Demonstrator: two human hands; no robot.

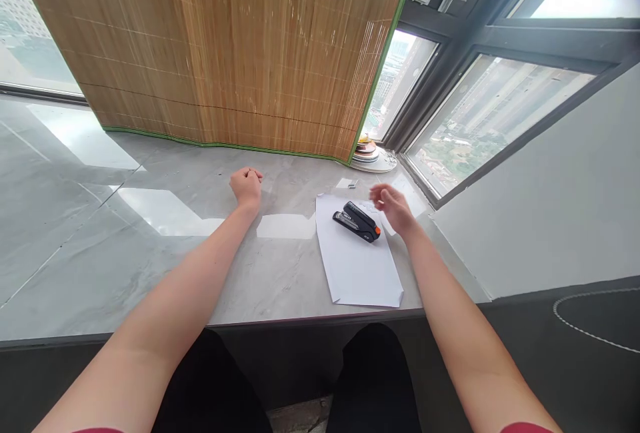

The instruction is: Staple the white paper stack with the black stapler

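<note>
My left hand rests as a closed fist on the grey marble-look ledge, with nothing showing from it. To its right, a black stapler with an orange end lies slantwise on white paper. My right hand hovers beside the stapler's upper right, over the paper's edge. Its fingers are loosely bent and apart, slightly blurred, and no object shows in them. Just past the paper's top edge lies a small metallic piece, seemingly a strip of staples.
A bamboo blind with green edging hangs down to the ledge at the back. Stacked plates stand in the corner by the dark window frames. A white wall bounds the right side.
</note>
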